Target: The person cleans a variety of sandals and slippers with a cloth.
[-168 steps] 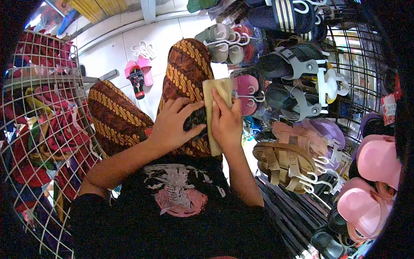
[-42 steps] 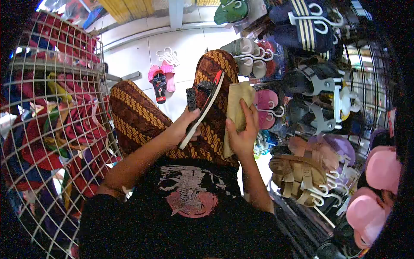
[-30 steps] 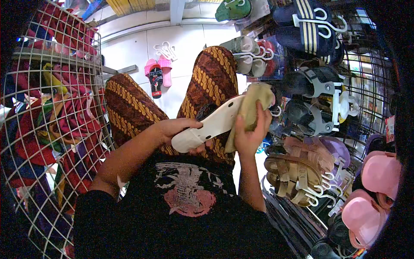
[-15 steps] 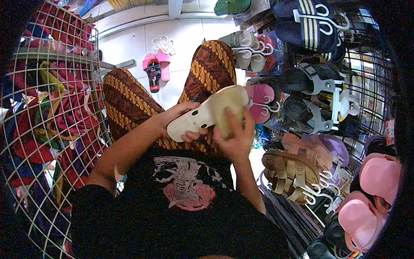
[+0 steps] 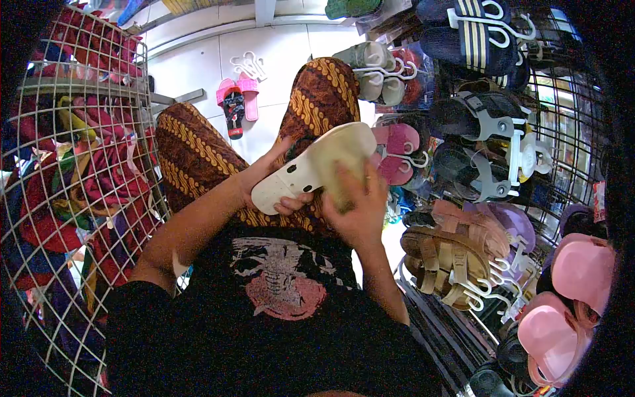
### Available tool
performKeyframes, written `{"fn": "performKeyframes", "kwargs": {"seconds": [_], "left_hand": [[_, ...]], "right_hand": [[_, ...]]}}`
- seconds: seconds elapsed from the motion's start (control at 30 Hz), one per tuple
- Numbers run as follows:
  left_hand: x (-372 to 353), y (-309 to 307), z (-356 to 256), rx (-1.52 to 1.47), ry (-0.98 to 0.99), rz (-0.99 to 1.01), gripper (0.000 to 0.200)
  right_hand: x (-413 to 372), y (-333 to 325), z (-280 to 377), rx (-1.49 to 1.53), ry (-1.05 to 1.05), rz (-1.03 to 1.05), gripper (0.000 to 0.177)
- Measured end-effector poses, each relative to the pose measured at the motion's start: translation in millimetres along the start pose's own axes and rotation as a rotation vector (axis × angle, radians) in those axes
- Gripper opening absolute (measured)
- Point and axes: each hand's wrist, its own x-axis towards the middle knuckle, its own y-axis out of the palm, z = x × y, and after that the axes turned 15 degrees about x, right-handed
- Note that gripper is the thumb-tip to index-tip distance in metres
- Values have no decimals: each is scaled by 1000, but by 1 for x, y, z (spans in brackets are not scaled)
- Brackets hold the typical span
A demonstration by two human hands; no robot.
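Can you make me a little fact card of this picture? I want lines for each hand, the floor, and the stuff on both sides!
Left hand: gripping a sandal near one end, pale sole up
Right hand: holding a yellowish cloth against the sole; a bit blurry
Floor: black sandal overlapping pink sandals, with white hangers at their far end
Left side: colourful fabric behind a wire grid
Right side: navy striped sandals, tan strappy sandals
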Motion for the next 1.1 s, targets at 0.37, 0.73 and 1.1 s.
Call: {"fn": "performKeyframes", "kwargs": {"seconds": [0.37, 0.73, 1.1], "left_hand": [[6, -14, -2, 21, -79, -18, 92], [5, -7, 0, -28, -80, -51, 89], [7, -9, 2, 141, -38, -71, 91]], "right_hand": [[-8, 12, 3, -45, -47, 25, 57], [5, 13, -7, -119, -16, -14, 57], [10, 2, -39, -38, 98, -282, 57]]}}
